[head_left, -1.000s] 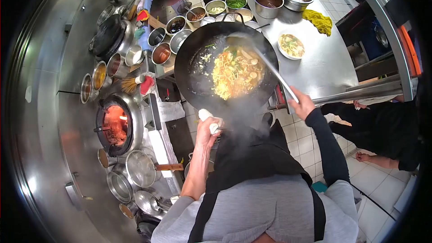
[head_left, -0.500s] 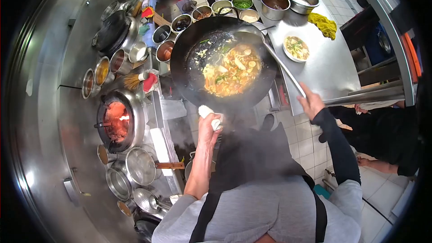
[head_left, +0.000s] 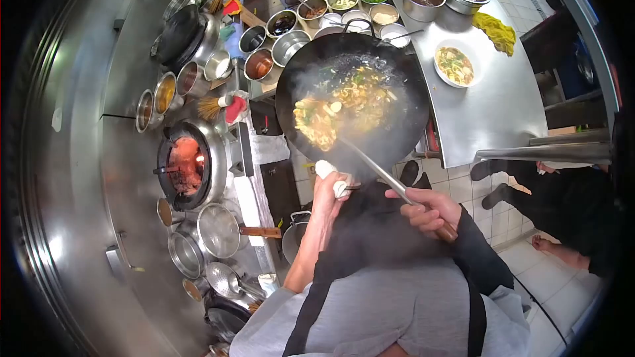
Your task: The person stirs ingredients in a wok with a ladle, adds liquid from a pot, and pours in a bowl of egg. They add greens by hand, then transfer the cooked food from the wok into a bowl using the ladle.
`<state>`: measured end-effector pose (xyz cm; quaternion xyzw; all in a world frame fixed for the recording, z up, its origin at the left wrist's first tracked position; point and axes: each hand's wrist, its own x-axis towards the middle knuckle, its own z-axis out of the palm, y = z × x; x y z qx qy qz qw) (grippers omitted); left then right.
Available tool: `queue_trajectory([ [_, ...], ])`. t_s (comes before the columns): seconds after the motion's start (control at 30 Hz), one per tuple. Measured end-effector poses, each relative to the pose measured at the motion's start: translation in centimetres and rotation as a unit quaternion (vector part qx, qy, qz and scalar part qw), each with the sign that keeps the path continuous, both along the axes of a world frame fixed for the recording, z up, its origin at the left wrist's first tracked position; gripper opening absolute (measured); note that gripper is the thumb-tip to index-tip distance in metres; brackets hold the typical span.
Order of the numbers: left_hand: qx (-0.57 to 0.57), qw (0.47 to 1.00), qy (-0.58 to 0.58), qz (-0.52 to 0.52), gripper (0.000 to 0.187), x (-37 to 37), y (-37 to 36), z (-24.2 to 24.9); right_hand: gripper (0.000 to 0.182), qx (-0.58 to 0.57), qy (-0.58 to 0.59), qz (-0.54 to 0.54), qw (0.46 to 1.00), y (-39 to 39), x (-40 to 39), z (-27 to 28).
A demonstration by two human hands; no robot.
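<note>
A large black wok (head_left: 411, 122) is held off the burner, with steaming noodles and broth (head_left: 360, 99) inside. My left hand (head_left: 325, 193) is closed round a white cloth (head_left: 325, 169) at the wok's near edge. The fingers of my right hand (head_left: 431, 211) wrap round the handle of a long metal ladle (head_left: 378, 170). The ladle's bowl is in the wok's near left part, hidden under a heap of noodles. A white bowl of noodle soup (head_left: 455, 67) stands on the steel table to the right.
On the left a lit burner (head_left: 188, 165) glows red beside a strainer (head_left: 219, 230) and several pots. Metal containers of ingredients (head_left: 290, 46) stand beyond the wok. A yellow cloth (head_left: 495, 33) lies on the steel table (head_left: 483, 119). Another person (head_left: 562, 205) is at the right.
My right hand has come left and nearer my body with the ladle, whose bowl has moved from the wok's far right rim to its near left part, under noodles. More steam rises.
</note>
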<state>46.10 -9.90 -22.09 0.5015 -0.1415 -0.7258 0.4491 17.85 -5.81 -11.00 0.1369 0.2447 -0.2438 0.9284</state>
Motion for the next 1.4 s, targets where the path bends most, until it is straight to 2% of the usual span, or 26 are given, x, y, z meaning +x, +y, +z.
queue_trajectory([
  [0.17,0.062,0.998,-0.007,-0.01,0.014,-1.1,-0.6,0.6,0.036,-0.037,0.057,0.007,0.998,0.1,-2.5,2.5],
  [0.2,0.047,0.999,0.001,0.002,0.013,-1.7,-0.9,0.1,0.035,-0.042,0.067,0.002,0.997,0.1,-3.3,3.2],
  [0.3,0.027,0.997,0.073,-0.016,0.012,-3.2,-2.4,-2.9,0.034,-0.066,0.114,-0.024,0.991,0.3,-6.1,5.7],
  [0.33,0.022,0.992,0.111,-0.063,0.01,-2.8,-3.2,-2.9,0.035,-0.079,0.13,-0.037,0.988,0.6,-7.1,6.4],
  [0.43,0.003,0.997,0.013,-0.071,0.015,-4.7,-4.9,-0.7,0.036,-0.099,0.176,-0.097,0.975,1.5,-9.6,8.5],
  [0.53,-0.028,0.998,0.017,-0.047,0.016,-5.4,-6.0,-1.4,0.037,-0.111,0.223,-0.158,0.955,2.2,-11.6,10.2],
  [0.7,-0.065,0.997,-0.01,-0.029,0.016,-5.1,-6.8,-0.3,0.036,-0.129,0.248,-0.24,0.93,2.5,-15.3,8.5],
  [0.73,-0.076,0.997,0.015,-0.03,0.016,-4.9,-6.8,0.2,0.036,-0.129,0.251,-0.251,0.926,2.3,-15.9,7.7],
  [0.8,-0.037,0.998,0.002,-0.053,0.013,-3.8,-7.1,-0.1,0.034,-0.132,0.256,-0.267,0.92,1.8,-17.0,5.8],
  [0.83,-0.018,0.998,-0.006,-0.064,0.012,-3.5,-7.3,-0.2,0.032,-0.132,0.284,-0.26,0.913,1.4,-17.3,4.9],
  [0.87,-0.019,0.999,-0.037,-0.014,0.013,-4.1,-7.2,-0.1,0.031,-0.132,0.311,-0.253,0.906,1.0,-17.6,4.1],
  [0.97,-0.006,0.998,-0.052,-0.029,0.013,-4.1,-7.1,0.8,0.027,-0.137,0.41,-0.219,0.875,-0.1,-17.9,0.9],
  [1.07,-0.009,0.998,0.012,-0.058,0.014,-3.5,-7.0,0.5,0.03,-0.142,0.5,-0.201,0.83,-1.1,-16.7,-2.5],
  [1.17,-0.025,0.998,0.004,-0.052,0.012,-3.5,-6.7,0.4,0.038,-0.165,0.605,-0.203,0.752,-1.0,-14.1,-4.7],
  [1.2,-0.023,0.998,0.006,-0.054,0.011,-3.5,-6.8,0.2,0.047,-0.195,0.671,-0.159,0.697,-0.6,-14.0,-5.5],
  [1.23,-0.021,0.998,0.007,-0.055,0.012,-3.3,-6.8,-0.1,0.048,-0.25,0.754,-0.154,0.587,0.0,-13.7,-7.1],
  [1.3,-0.02,0.998,0.007,-0.057,0.015,-3.3,-6.7,0.0,0.05,-0.345,0.868,-0.136,0.33,1.0,-13.2,-9.9],
  [1.4,-0.015,0.998,0.01,-0.062,0.014,-3.5,-6.7,0.4,0.055,-0.293,0.866,-0.087,0.397,1.6,-12.4,-8.5],
])
